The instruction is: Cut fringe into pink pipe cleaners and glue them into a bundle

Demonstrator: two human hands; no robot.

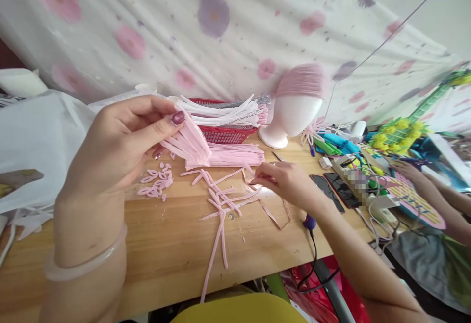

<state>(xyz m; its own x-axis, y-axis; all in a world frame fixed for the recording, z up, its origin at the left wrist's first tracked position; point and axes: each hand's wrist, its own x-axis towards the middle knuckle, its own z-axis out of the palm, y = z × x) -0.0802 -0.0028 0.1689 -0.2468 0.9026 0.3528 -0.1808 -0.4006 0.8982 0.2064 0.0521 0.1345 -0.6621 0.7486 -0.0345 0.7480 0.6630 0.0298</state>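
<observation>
My left hand (pixel 128 141) is raised over the table, thumb and fingers pinching a flat fan of pink pipe cleaners (pixel 193 142) by its upper end. My right hand (pixel 283 181) is low at the tabletop, fingertips closed together beside the end of a pink strip; what they grip, if anything, is hidden. Between the hands, loose pink pipe cleaners (pixel 221 205) lie crossed over one another. A thin pink tape (pixel 270 214) bends across the wood near my right hand. Small pink loops (pixel 158 181) are heaped below my left hand. Behind sits a bundle of straight pink pipe cleaners (pixel 235 155).
A red basket (pixel 224 136) holds white and grey stems. Beside it stands a white foam head (pixel 294 112) wrapped in pink strands. Rightward lie a purple corded tool (pixel 309 222), phones (pixel 327 193) and a power strip (pixel 353 176). Another person's hand (pixel 408 171) is at far right.
</observation>
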